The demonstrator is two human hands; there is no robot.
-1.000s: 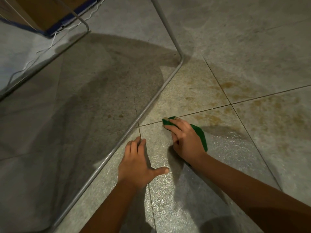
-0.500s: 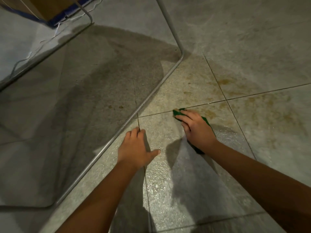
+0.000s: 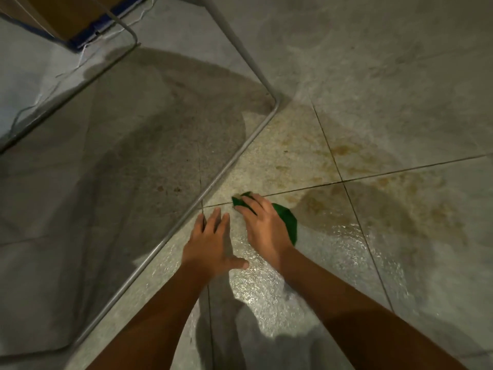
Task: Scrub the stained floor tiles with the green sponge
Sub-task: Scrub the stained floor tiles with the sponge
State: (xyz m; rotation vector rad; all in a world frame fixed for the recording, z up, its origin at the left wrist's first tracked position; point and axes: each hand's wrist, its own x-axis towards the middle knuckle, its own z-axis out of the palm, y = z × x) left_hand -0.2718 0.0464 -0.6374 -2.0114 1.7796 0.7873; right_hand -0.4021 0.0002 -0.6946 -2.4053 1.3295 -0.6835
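Mid-scrub: right hand (image 3: pixel 262 225) presses sponge (image 3: pixel 287 218) flat-fingered, left hand (image 3: pixel 210 244) splayed on tile (image 3: pixel 266 297); next strokes should reach brown stains (image 3: pixel 400 201) rightward.

Your grey floor tiles (image 3: pixel 386 76) show brown stains (image 3: pixel 400 204) at 3 o'clock of the green sponge (image 3: pixel 286 218). A metal frame tube (image 3: pixel 213 186) lies at its 9 o'clock, and your left hand (image 3: pixel 210 247) is flat at 8.

Bare left hand (image 3: pixel 210 245), right hand (image 3: pixel 264 228); 2 bare forearms (image 3: pixel 346 303).
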